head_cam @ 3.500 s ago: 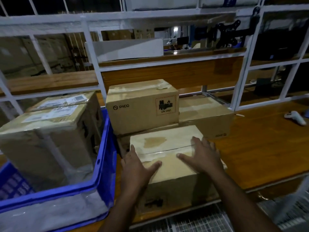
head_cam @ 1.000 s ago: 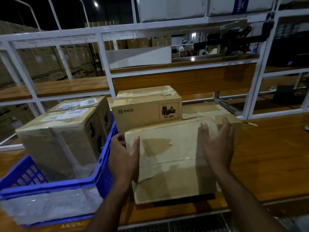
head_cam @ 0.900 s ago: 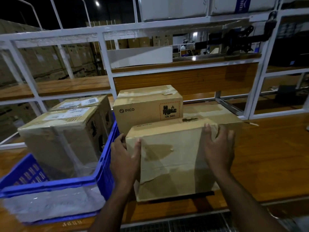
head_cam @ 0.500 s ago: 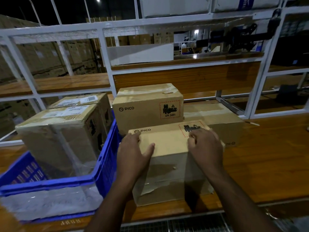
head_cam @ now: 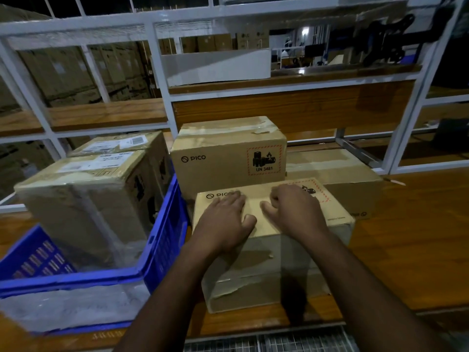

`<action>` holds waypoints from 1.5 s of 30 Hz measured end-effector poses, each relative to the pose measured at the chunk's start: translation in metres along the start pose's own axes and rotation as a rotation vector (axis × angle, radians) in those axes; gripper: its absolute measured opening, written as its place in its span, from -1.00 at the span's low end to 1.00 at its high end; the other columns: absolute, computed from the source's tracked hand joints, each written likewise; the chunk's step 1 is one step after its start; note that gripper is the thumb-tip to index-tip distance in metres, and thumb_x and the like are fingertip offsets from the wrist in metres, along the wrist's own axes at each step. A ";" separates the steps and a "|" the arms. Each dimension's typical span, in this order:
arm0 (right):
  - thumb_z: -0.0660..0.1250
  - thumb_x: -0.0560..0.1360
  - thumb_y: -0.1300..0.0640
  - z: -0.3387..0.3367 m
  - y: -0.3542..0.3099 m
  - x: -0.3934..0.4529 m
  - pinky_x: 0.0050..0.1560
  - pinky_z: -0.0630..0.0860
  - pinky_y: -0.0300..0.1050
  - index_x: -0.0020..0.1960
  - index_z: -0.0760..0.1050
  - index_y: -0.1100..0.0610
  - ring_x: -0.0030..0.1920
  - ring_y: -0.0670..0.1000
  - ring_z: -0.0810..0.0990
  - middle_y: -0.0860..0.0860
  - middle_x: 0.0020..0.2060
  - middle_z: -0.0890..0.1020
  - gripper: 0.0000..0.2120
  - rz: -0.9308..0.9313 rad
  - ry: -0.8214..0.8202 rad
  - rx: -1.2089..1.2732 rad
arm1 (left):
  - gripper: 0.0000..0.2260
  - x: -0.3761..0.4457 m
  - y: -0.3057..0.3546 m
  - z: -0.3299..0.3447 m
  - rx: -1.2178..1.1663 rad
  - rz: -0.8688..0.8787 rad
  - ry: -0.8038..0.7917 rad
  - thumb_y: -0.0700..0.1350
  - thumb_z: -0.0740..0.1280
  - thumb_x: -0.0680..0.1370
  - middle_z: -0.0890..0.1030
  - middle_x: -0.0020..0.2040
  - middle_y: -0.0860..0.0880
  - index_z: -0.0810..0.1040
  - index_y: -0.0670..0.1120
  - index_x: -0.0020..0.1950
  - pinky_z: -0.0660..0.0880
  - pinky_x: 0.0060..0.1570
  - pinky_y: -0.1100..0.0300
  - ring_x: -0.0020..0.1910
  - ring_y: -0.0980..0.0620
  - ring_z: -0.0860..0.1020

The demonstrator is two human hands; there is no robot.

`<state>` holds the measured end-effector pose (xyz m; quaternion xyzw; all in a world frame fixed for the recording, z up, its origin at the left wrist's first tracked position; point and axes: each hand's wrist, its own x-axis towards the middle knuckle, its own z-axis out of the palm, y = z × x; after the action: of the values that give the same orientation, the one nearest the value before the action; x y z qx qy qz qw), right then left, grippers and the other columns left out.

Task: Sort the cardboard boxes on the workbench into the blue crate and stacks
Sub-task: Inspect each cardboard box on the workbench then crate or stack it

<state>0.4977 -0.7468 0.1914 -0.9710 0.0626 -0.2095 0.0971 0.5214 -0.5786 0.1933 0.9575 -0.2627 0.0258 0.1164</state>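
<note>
While two taped boxes [head_cam: 83,196] already sit in the blue crate [head_cam: 162,240] at left, the left hand [head_cam: 223,219] lies flat, fingers straight, on the near box [head_cam: 266,270] at the workbench [head_cam: 411,250] edge. The right hand [head_cam: 294,209] rests there too, fingers seemingly curled. Behind, a stack [head_cam: 228,153] stands; sorting seems partway done.

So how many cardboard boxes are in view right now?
5: two in the blue crate, front and rear; one under both hands; upper PICO box; low one right. Others may be hidden.

Bare forearms [head_cam: 363,288], two hands (no sleeves)
</note>
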 end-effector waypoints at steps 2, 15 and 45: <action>0.29 0.53 -0.20 -0.001 0.002 0.003 -0.20 0.47 -0.08 -0.08 0.58 0.05 -0.12 0.04 0.56 0.01 -0.15 0.61 -0.68 0.005 -0.005 -0.027 | -0.42 -0.001 -0.001 0.001 0.003 0.002 -0.004 0.09 0.09 0.67 0.12 0.65 -0.06 0.11 -0.09 0.65 -0.03 0.59 0.09 0.62 0.06 0.06; 0.14 0.63 -0.05 0.008 -0.010 0.016 0.43 0.21 0.04 0.44 0.44 -0.06 0.43 0.00 0.33 -0.06 0.44 0.45 -0.60 -0.212 -0.168 0.082 | -0.52 0.015 0.002 0.000 0.094 -0.050 0.015 0.08 -0.02 0.71 0.17 0.64 0.01 0.15 0.01 0.64 0.11 0.45 -0.05 0.58 -0.05 0.11; 0.29 0.58 -0.16 -0.014 0.054 0.008 0.44 0.22 0.12 0.46 0.38 0.02 0.47 0.06 0.31 -0.01 0.47 0.40 -0.49 0.106 -0.192 0.196 | -0.01 0.002 -0.035 -0.002 -0.053 -0.207 -0.057 0.55 -0.02 0.39 -0.06 0.67 0.05 -0.03 -0.01 0.67 -0.14 0.60 -0.11 0.63 0.11 -0.10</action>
<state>0.4949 -0.8027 0.1953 -0.9677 0.0835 -0.1153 0.2081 0.5405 -0.5501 0.1878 0.9765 -0.1660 -0.0207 0.1360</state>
